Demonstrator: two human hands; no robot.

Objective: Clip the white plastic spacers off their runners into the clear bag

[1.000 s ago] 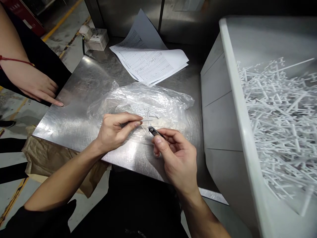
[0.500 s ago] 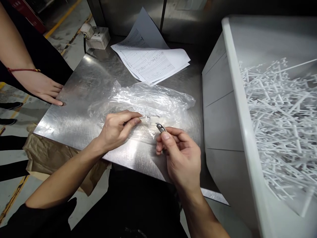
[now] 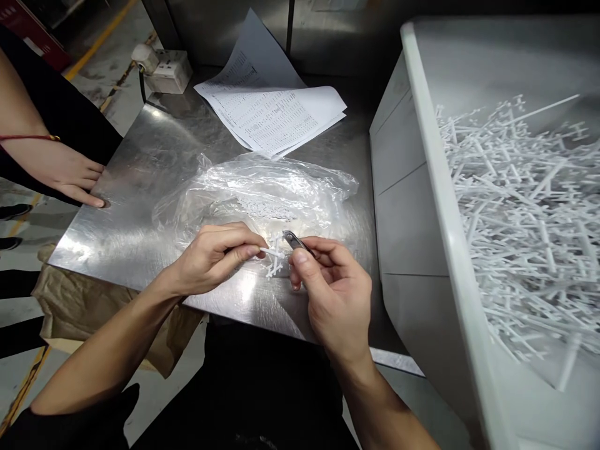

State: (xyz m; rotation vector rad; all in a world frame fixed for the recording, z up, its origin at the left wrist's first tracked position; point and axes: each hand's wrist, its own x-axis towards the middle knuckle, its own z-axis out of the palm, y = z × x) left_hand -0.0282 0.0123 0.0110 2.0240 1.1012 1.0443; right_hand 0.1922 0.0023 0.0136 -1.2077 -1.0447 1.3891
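Observation:
Pinched between the thumb and fingers of my left hand [image 3: 220, 257] is a thin white branched plastic sprue [image 3: 275, 265], its short arms pointing to the right. My right hand [image 3: 335, 287] is closed around a small metal nail clipper [image 3: 296, 240], whose jaw end lies close beside the sprue's upper arms. Whether the jaws touch the plastic I cannot tell. Below both hands a crumpled clear plastic bag [image 3: 300, 178] is spread on the metal table [image 3: 126, 181]. A scatter of tiny pale pieces [image 3: 267, 209] lies on the bag.
A large white bin [image 3: 412, 206] on the right holds a heap of white sprues [image 3: 525, 219]. Printed sheets [image 3: 281, 115] and a power socket block [image 3: 171, 70] are at the back. Another person's hand [image 3: 70, 172] rests at the left table edge, above brown paper [image 3: 79, 306].
The sprue has turned in my left hand, so its branched end now shows. The nail clipper has come closer to it and tilted. The whole view has shifted slightly.

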